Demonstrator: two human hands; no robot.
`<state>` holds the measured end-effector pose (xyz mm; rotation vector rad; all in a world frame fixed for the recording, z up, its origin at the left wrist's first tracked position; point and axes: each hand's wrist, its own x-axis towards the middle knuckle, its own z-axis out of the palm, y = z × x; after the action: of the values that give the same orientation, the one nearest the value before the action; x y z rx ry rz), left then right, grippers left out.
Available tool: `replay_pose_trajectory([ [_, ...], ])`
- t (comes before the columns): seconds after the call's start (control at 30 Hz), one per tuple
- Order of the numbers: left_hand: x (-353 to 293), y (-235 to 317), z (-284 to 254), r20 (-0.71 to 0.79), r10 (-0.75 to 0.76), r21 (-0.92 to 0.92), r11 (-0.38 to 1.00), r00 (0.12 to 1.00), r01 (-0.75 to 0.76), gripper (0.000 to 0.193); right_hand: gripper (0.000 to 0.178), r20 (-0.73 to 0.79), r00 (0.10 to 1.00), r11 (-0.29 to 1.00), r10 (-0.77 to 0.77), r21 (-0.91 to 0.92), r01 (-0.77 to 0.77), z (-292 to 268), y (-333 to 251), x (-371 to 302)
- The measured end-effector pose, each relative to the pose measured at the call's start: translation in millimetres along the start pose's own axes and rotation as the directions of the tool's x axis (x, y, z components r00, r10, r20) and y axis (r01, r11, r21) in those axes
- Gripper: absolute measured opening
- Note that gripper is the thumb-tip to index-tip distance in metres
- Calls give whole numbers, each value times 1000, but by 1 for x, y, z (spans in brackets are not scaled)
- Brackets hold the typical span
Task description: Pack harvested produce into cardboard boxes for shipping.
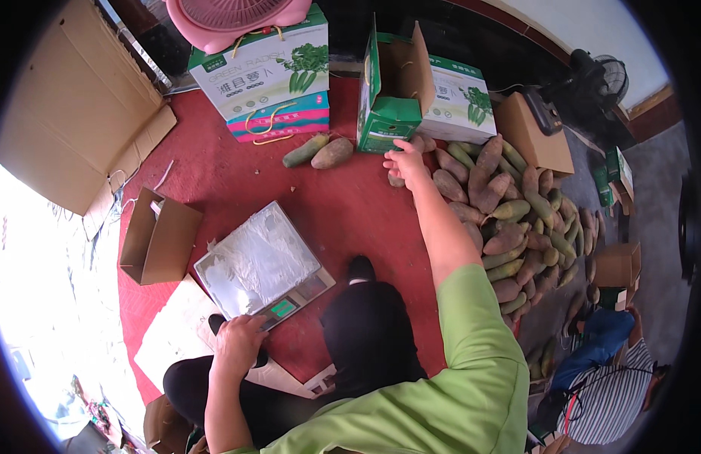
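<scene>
Green sleeve (479, 325), open carton (393, 130) end-on

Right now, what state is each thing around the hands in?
Scale: display lit green
Green box: top flaps open
Brown box left of the scale: open
Radishes: mostly heaped, two lying apart
Left hand: at the scale's edge
Right hand: near the green box, fingers extended

Head cam, looking dn
Wide fisheye, abv lap (371, 325): digital scale (258, 261) near L, radish pile (517, 234) R, handled carton (248, 76) far.
</scene>
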<state>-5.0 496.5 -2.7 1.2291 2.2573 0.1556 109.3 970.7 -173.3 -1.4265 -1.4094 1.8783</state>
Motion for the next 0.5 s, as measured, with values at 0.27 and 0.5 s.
replay_pose_trajectory([
  [0.27, 13, 2, -3, 42, 26, -21, 999, 999, -26, 30, 67, -35, 997, 954, 63, 294, -50, 36, -6, 57],
  [0.5, 15, 0, 0, 26, 55, -15, 998, 998, -54, 30, 29, 4, 998, 794, 64, 606, -54, 43, -11, 79],
])
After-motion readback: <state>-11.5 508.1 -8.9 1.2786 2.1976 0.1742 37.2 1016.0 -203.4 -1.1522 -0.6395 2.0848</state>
